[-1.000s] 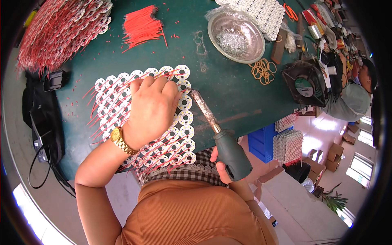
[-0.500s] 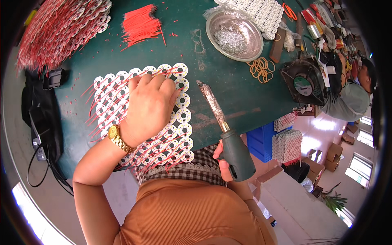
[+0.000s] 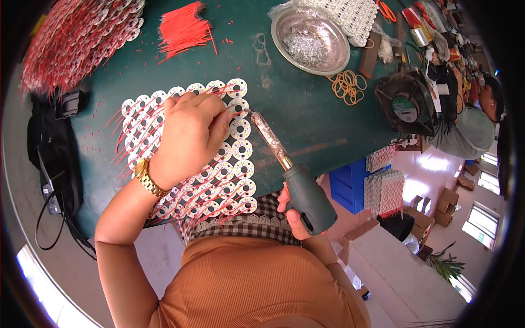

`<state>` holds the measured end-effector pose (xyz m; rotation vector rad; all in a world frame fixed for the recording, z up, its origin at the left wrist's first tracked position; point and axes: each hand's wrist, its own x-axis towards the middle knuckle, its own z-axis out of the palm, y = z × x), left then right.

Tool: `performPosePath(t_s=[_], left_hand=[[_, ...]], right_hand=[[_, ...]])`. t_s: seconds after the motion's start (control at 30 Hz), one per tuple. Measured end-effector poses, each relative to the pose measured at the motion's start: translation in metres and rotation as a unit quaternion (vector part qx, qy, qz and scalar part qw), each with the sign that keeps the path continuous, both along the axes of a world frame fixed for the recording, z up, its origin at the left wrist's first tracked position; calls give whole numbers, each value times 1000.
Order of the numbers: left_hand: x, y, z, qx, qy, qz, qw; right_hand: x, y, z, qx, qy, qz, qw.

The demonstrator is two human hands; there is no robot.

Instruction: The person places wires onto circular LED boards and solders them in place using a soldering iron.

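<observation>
A panel of round white circuit boards (image 3: 242,148) lies on the green table, with thin red wires running across many of the discs. My left hand (image 3: 188,128), a gold watch on its wrist, rests over the panel with its fingers closed. A thin red wire (image 3: 234,112) shows at its fingertips by the right-hand column of discs; the pinch itself is partly hidden. My right hand (image 3: 291,214) grips the dark green handle of a soldering iron (image 3: 310,199). The iron's crusted tip is at the panel's right edge, beside the second disc from the top and close to my left fingertips.
Loose red wires (image 3: 183,30) lie beyond the panel. A heap of wired boards (image 3: 82,41) is at the far left. A metal bowl (image 3: 342,60) with silvery scraps, rubber bands (image 3: 347,87) and a black fan (image 3: 406,104) stand to the right. A co-worker (image 3: 465,131) sits beyond.
The soldering iron has moved left, bringing its tip to the panel's right edge. My left hand has shifted slightly left, its fingertips now beside the tip.
</observation>
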<state>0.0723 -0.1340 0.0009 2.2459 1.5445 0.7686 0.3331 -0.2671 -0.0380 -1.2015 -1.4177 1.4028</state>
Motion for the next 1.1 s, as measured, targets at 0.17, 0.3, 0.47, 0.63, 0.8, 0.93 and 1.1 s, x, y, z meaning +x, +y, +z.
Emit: performPosePath(t_s=[0.17, 0.3, 0.47, 0.63, 0.8, 0.93, 1.1], left_hand=[[1, -2, -2, 23, 28, 11, 999], [2, -2, -4, 39, 14, 17, 999], [3, -3, -3, 38, 11, 13, 999], [4, -2, -5, 57, 38, 6, 998], [2, -1, -5, 55, 31, 7, 998], [0, 0, -2, 21, 1, 2, 1000], [0, 0, -3, 30, 13, 1, 999]], right_hand=[[4, 2, -7, 42, -39, 32, 998], [-1, 8, 1, 127, -108, 47, 985], [-5, 8, 6, 60, -37, 30, 997], [0, 6, 0, 106, -120, 45, 986], [0, 4, -2, 96, -123, 24, 987], [4, 2, -4, 103, -154, 29, 982], [-5, 3, -4, 67, -45, -20, 997]])
